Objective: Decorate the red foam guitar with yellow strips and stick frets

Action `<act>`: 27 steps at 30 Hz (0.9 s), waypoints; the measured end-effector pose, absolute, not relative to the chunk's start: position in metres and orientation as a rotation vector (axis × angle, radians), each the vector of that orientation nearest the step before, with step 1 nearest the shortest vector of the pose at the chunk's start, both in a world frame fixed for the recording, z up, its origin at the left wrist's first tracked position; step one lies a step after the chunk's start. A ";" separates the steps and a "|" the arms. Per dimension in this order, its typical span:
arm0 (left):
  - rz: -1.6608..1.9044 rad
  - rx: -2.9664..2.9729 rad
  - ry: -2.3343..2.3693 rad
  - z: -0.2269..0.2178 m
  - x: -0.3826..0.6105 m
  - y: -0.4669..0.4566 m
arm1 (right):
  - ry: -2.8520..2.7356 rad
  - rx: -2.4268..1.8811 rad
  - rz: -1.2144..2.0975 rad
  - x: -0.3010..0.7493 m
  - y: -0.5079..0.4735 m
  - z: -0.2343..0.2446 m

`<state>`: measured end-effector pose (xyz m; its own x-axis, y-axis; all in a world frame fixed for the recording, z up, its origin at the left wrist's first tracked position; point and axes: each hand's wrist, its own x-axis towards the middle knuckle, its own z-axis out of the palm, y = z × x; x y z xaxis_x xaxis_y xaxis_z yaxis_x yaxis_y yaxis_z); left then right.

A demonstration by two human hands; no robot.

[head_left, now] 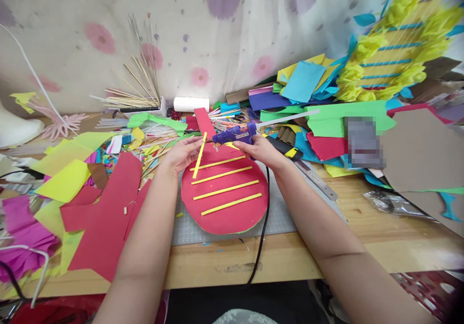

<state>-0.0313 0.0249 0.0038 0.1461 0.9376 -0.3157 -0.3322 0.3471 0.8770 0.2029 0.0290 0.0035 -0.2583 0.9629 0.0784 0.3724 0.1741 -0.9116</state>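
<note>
The left hand had its grip pinched on a slim yellow strip, which slanted over the upper left part of a round red board. The right hand had its grip closed around a purple glue gun, its nozzle pointing left, close to the strip's upper end (a pale glue stick poked out at the back). Four more yellow strips lay across the board in slightly tilted rows, one below another. The board rested on a grey cutting mat in the middle of the wooden worktop, between the two forearms, with a red neck rising from its far side. A black cord ran down past the board's right edge. A metal ruler lay to the right, red card offcuts to the left, and a white roll near the curtain
</note>
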 end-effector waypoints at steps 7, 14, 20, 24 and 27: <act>1.035 0.722 1.055 0.007 -0.029 0.022 | -1.672 -1.307 1.119 0.204 0.029 0.005; 1.013 0.756 1.068 0.008 -0.029 0.021 | -1.644 -1.339 1.113 0.205 0.032 0.001; 0.987 0.776 1.071 0.008 -0.030 0.021 | -1.625 -1.356 1.101 0.206 0.034 0.001; 0.990 0.764 1.073 0.008 -0.030 0.021 | -1.630 -1.351 1.126 0.206 0.032 0.002; 0.998 0.746 1.078 0.009 -0.029 0.021 | -1.658 -1.288 1.144 0.205 0.029 0.005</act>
